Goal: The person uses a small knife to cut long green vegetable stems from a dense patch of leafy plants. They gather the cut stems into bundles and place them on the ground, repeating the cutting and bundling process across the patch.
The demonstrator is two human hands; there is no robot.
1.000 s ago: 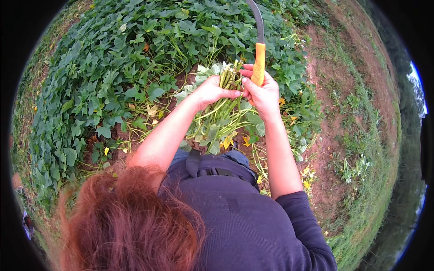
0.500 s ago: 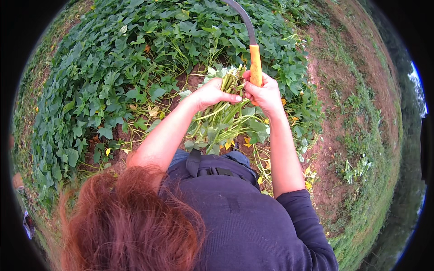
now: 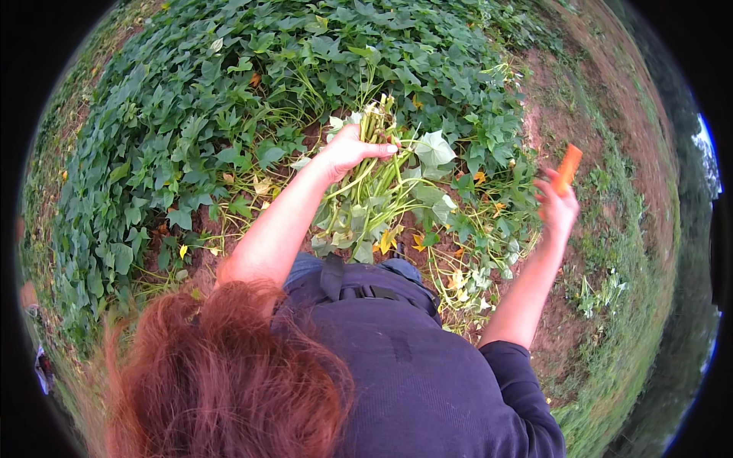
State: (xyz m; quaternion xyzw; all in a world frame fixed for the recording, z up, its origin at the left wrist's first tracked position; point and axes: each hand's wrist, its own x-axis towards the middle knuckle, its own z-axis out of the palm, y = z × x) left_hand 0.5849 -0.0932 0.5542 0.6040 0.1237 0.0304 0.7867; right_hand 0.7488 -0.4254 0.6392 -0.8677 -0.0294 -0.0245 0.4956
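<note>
My left hand (image 3: 357,150) is closed around a bundle of leafy green vines (image 3: 376,187). The cut stem ends stick up above my thumb, and the leaves hang down toward my waist. Out to the right, over the bare soil strip, my right hand (image 3: 557,204) grips the orange handle of a sickle (image 3: 568,168). Only the handle shows clearly; the curved blade cannot be made out in this frame.
Dense green vine plants (image 3: 191,107) cover the ground ahead and to the left. Yellowed leaves and loose vines (image 3: 454,282) lie near my feet. At the right runs a strip of reddish soil (image 3: 546,305) with grass beyond it.
My right hand has moved away from the bundle, out to the right and nearer to me, taking the sickle along. My left hand keeps hold of the vines in nearly the same place.
</note>
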